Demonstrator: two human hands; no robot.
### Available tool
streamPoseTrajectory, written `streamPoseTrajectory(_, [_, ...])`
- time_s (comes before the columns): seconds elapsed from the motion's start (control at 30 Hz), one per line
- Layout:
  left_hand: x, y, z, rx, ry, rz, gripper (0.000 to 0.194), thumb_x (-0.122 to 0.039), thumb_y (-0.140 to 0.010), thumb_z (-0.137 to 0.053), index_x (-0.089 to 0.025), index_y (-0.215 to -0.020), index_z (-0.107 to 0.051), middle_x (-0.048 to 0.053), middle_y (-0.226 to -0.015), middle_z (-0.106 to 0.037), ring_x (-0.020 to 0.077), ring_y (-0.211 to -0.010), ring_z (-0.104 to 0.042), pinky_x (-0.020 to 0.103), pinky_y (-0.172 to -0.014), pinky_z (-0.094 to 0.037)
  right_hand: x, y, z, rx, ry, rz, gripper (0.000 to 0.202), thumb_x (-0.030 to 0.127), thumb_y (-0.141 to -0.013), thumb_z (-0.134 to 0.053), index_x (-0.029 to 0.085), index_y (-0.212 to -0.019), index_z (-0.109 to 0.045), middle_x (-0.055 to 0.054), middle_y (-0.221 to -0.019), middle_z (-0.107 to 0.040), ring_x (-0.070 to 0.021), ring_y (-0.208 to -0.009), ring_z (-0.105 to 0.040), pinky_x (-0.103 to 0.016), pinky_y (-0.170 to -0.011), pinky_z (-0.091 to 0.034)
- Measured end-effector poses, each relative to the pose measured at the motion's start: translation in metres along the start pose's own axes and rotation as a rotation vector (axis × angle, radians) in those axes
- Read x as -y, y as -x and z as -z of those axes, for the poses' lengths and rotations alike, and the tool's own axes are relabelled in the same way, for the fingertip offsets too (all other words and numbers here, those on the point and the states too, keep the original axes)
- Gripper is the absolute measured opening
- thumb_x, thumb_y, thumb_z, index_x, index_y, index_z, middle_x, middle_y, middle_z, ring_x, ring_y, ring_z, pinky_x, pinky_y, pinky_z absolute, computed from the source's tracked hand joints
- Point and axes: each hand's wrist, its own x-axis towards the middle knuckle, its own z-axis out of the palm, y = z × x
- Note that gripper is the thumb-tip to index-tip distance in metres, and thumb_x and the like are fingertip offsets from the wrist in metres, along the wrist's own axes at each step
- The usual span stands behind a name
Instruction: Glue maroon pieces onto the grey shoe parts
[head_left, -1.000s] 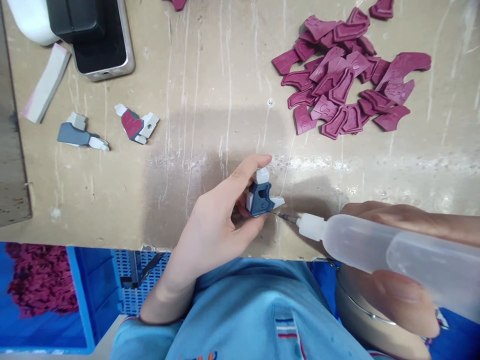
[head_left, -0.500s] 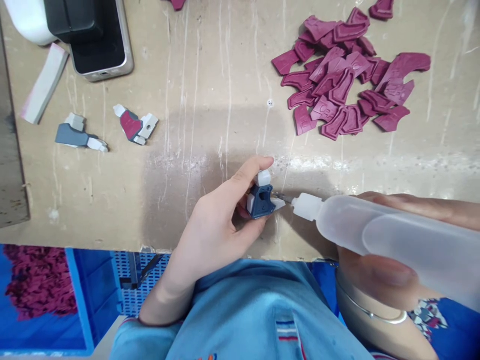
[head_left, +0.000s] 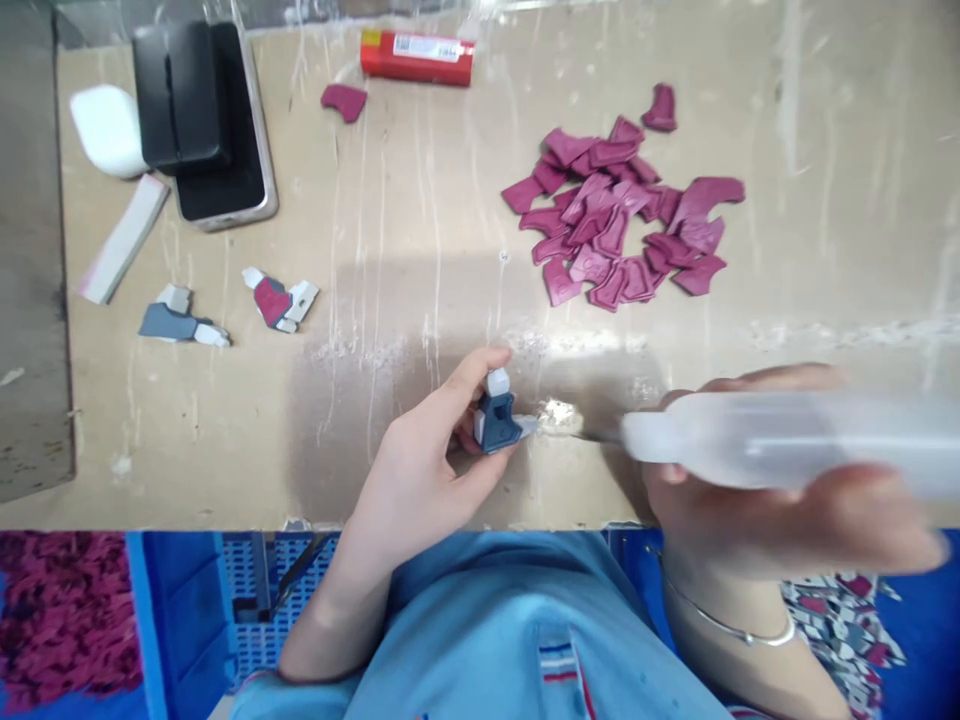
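My left hand [head_left: 427, 460] pinches a small dark blue and white plastic part [head_left: 496, 420] between thumb and fingers, just above the table near its front edge. A recess in the part faces up. To the right, my right hand [head_left: 780, 510] is wrapped round a translucent white squeeze bottle [head_left: 780, 440] with a thin metal nozzle tip, held sideways and blurred by motion. The nozzle points left and stands apart from the part. Behind my hands lies a loose pile of maroon plastic pieces [head_left: 611, 225].
At the left lie two assembled parts, one grey-blue and white [head_left: 180, 318], the other with a maroon piece [head_left: 274, 300]. Further back are a white strip [head_left: 124, 240], a phone [head_left: 232, 205] under a black object [head_left: 180, 100], and a red box [head_left: 418, 58]. Blue crates [head_left: 180, 620] stand below the table edge.
My right hand has drawn the bottle back to the right, so its nozzle has left the part. My left hand still holds the part. The view has shifted, showing more of the table's back.
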Motion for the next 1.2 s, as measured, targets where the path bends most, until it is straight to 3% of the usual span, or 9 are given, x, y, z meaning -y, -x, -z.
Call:
streamPoseTrajectory(0.2, [0.007,-0.001,-0.001,-0.009,-0.028,-0.03,0.057,-0.018,-0.094,-0.073,-0.03,-0.149,-0.065,0.002,-0.106,-0.083,0.0152,-0.077,-0.076,0.025,-0.074,-0.067,-0.02,-0.055,0.046,0.234,-2.125,-0.719,0.008,0.021,-0.1,-0.064,0.029,-0.1,-0.064,0.003,-0.062,-0.052,-0.0135,-0.05,-0.046,-0.03,-0.047,-0.045])
streamPoseTrajectory(0.27, [0.008,0.0,-0.002,-0.015,-0.026,-0.029,0.055,-0.02,-0.095,-0.072,-0.029,-0.149,-0.065,0.002,-0.108,-0.084,0.0155,-0.079,-0.077,0.026,-0.076,-0.067,-0.022,-0.055,0.053,0.317,-2.39,-0.787,0.014,0.02,-0.096,-0.071,0.031,-0.098,-0.062,0.004,-0.06,-0.051,-0.0149,-0.052,-0.049,-0.03,-0.048,-0.045])
streamPoseTrajectory(0.33, [0.008,0.0,-0.002,-0.024,-0.031,-0.031,0.054,-0.021,-0.095,-0.072,-0.029,-0.149,-0.065,0.002,-0.108,-0.085,0.0157,-0.079,-0.078,0.026,-0.077,-0.067,-0.016,-0.045,0.049,0.329,-2.238,-0.7,0.027,0.034,-0.09,-0.086,0.032,-0.107,-0.065,0.005,-0.065,-0.055,-0.0124,-0.053,-0.049,-0.024,-0.045,-0.045])
streamPoseTrajectory(0.43, [0.005,-0.001,-0.001,-0.028,-0.044,-0.02,0.053,-0.023,-0.095,-0.073,-0.028,-0.147,-0.066,0.003,-0.107,-0.086,0.0169,-0.081,-0.079,0.027,-0.077,-0.067,0.005,-0.031,0.031,0.377,-1.367,-0.391,0.04,0.062,-0.089,-0.086,0.034,-0.113,-0.07,0.007,-0.07,-0.059,-0.01,-0.05,-0.048,-0.021,-0.041,-0.044])
streamPoseTrajectory(0.6, [-0.003,-0.003,0.002,0.013,-0.053,0.026,0.054,-0.019,-0.093,-0.072,-0.025,-0.146,-0.064,0.004,-0.108,-0.085,0.0174,-0.086,-0.081,0.028,-0.082,-0.067,0.027,-0.065,0.002,0.089,0.359,0.183,0.031,0.04,-0.107,-0.066,0.028,-0.134,-0.072,-0.011,-0.124,-0.075,-0.0268,-0.099,-0.073,-0.043,-0.084,-0.063])
streamPoseTrajectory(0.7, [-0.001,-0.003,0.002,0.018,-0.033,0.028,0.056,-0.02,-0.093,-0.072,-0.025,-0.148,-0.062,0.003,-0.109,-0.085,0.0162,-0.085,-0.08,0.028,-0.081,-0.067,0.016,-0.103,-0.007,0.024,0.797,0.343,0.028,0.037,-0.107,-0.064,0.023,-0.128,-0.076,-0.015,-0.124,-0.076,-0.0335,-0.107,-0.07,-0.044,-0.078,-0.058])
streamPoseTrajectory(0.93, [-0.001,-0.006,-0.001,-0.009,0.038,0.079,0.057,-0.022,-0.089,-0.072,-0.023,-0.146,-0.065,0.003,-0.107,-0.085,0.0148,-0.082,-0.078,0.025,-0.079,-0.065,0.019,-0.097,-0.004,0.116,0.414,0.356,0.015,0.03,-0.1,-0.075,0.023,-0.088,-0.068,-0.009,-0.11,-0.082,-0.0302,-0.109,-0.076,-0.046,-0.094,-0.063])
streamPoseTrajectory(1.1, [-0.005,-0.007,-0.002,-0.019,0.068,0.082,0.062,-0.022,-0.088,-0.073,-0.024,-0.15,-0.063,0.002,-0.101,-0.083,0.0149,-0.074,-0.074,0.026,-0.076,-0.063,0.051,-0.045,-0.005,0.61,-0.081,0.205,0.009,0.019,-0.106,-0.068,0.025,-0.099,-0.067,0.001,-0.094,-0.083,-0.0148,-0.081,-0.081,-0.022,-0.069,-0.066])
streamPoseTrajectory(1.2, [-0.005,-0.006,-0.002,-0.021,0.076,0.09,0.066,-0.023,-0.088,-0.074,-0.024,-0.153,-0.061,0.001,-0.098,-0.08,0.0153,-0.074,-0.071,0.027,-0.075,-0.061,0.052,-0.026,-0.016,0.504,-0.038,0.386,0.017,0.013,-0.107,-0.066,0.025,-0.114,-0.077,-0.001,-0.096,-0.079,-0.0125,-0.079,-0.079,-0.019,-0.069,-0.066])
